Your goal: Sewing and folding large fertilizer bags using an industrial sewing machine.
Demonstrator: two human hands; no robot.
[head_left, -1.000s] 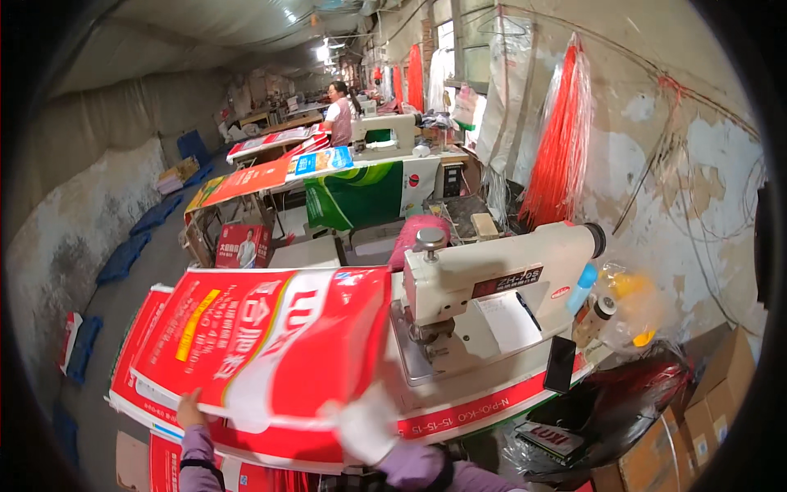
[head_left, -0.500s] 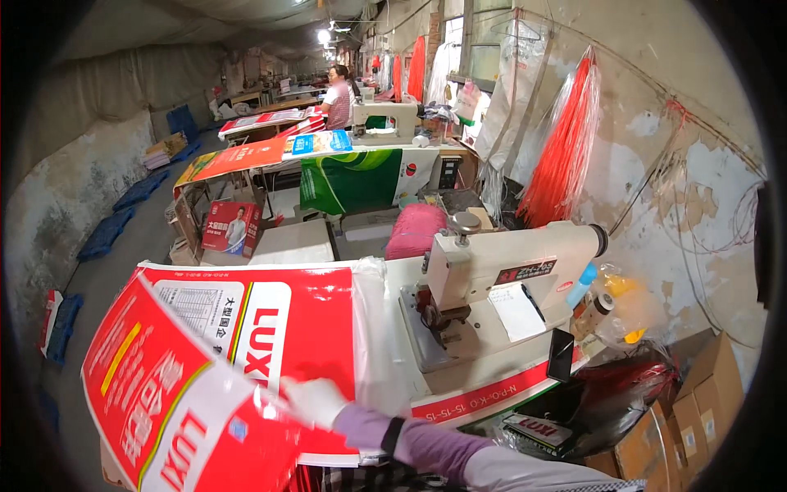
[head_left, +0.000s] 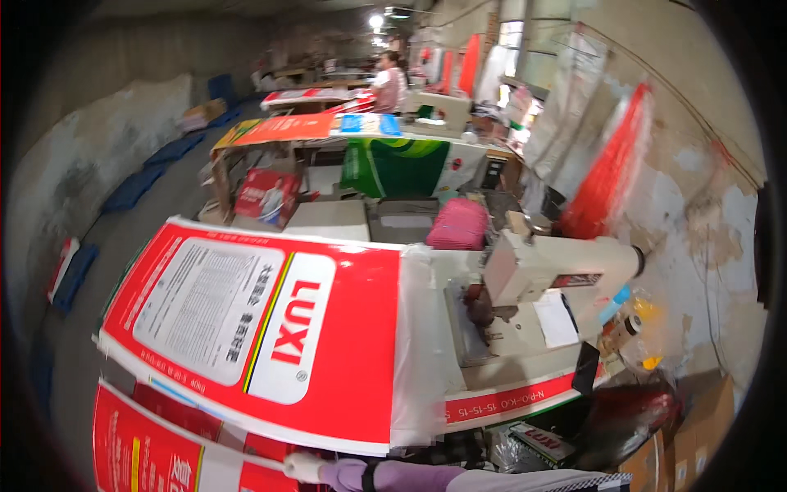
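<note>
My right hand [head_left: 303,467], in a white glove with a purple sleeve and black wristband behind it, is low at the table's near side. Its fingers are closed at the edge of a red and white printed sack [head_left: 147,443], which hangs below the table's front edge. The fingertips are blurred. Another red printed sack [head_left: 352,328], with a white panel, lies flat on the table above the hand, its clear plastic edge toward the sewing machine [head_left: 541,266]. My left hand is out of view.
A phone [head_left: 584,369] and a white paper pad [head_left: 556,320] lie by the machine. Cardboard boxes [head_left: 701,426] stand at the lower right. Farther off are a pink bundle [head_left: 457,225], a green sack [head_left: 393,168] and a person [head_left: 389,86]. Blue pallets [head_left: 135,189] line the left floor.
My right hand has drawn the top red sack off the stack, down toward the near edge, uncovering the sack beneath. The whole view has shifted, with the machine now farther right.
</note>
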